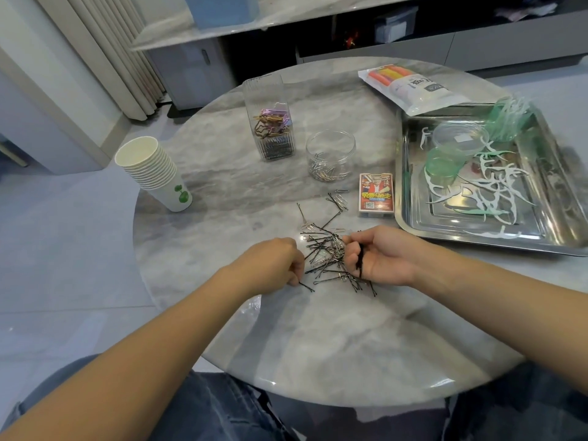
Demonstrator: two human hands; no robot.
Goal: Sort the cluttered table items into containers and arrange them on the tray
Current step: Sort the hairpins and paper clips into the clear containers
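Note:
A loose pile of black hairpins and silver paper clips (327, 249) lies on the round marble table (318, 345) between my hands. My left hand (270, 261) pinches one black hairpin at the pile's left edge, its tip still on the table. My right hand (378, 256) lies palm up at the pile's right edge, fingers curled round a small bundle of black hairpins. Further back stand a tall ribbed clear container (270, 119) holding hairpins and coloured clips, and a round clear jar (331, 155) with paper clips. The steel tray (413, 224) sits at the right.
On the tray lie white and green floss picks, a clear lid (458, 136) and green cups (444, 167). A card box (376, 195) sits left of the tray; a plastic pouch (410, 87) rests on its far edge. A stack of paper cups (152, 170) lies tilted at the table's left.

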